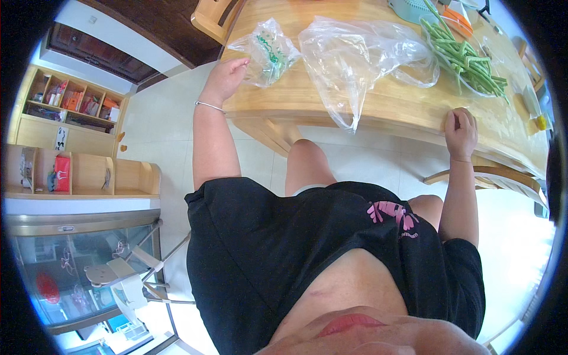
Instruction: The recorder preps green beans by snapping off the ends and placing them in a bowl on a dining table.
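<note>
My left hand (227, 79), with a bracelet at the wrist, has its fingers curled at the table's left end. Its fingertips meet the edge of a small clear plastic bag with green print (270, 55); whether they pinch it is unclear. A large clear plastic bag (341, 57) lies crumpled in the middle, one end hanging over the table's front edge. Long green beans (470, 66) are heaped to the right, partly on clear plastic. Loosely closed, my right hand (462, 128) rests at the wooden table's (399, 100) front edge, in front of the beans, with nothing seen in it.
A light green perforated basket (410, 9) and an orange and white item (459, 20) stand behind the beans. One wooden chair (211, 20) is at the back left, another (501, 175) at the front right. Wooden shelves (88, 171) line the far left.
</note>
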`<control>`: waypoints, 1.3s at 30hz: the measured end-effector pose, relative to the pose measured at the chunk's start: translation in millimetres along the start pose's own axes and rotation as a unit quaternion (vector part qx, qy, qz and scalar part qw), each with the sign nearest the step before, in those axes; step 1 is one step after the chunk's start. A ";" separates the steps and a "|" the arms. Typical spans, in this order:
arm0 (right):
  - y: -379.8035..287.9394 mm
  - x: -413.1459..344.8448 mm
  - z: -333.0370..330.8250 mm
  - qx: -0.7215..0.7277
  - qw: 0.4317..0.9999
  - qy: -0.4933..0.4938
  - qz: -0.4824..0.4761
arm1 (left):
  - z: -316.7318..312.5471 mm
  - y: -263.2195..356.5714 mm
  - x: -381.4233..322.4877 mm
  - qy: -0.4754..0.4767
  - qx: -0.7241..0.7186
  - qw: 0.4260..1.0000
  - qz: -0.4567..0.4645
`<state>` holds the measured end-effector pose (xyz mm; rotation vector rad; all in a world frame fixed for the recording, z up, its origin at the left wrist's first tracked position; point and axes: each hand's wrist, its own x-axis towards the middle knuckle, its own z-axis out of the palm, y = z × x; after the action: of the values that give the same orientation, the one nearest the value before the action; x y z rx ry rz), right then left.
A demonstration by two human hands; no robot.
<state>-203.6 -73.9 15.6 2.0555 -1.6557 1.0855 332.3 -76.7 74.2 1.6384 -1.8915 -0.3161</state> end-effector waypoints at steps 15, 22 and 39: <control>1.7 -0.9 1.5 0.011 1.000 0.007 -0.003 | -0.7 -0.4 5.2 -0.033 0.022 0.999 -0.013; 0.8 -1.0 1.2 0.000 1.000 0.011 0.004 | 4.3 8.7 1.4 0.008 -0.011 1.000 -0.018; 3.3 -1.6 4.4 0.010 1.000 0.020 -0.007 | 7.6 -5.8 -43.3 0.023 0.109 0.986 -0.125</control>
<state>-205.1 -76.5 10.7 2.0417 -1.6154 1.1340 334.7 -38.0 52.6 2.0175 -1.7369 -0.1735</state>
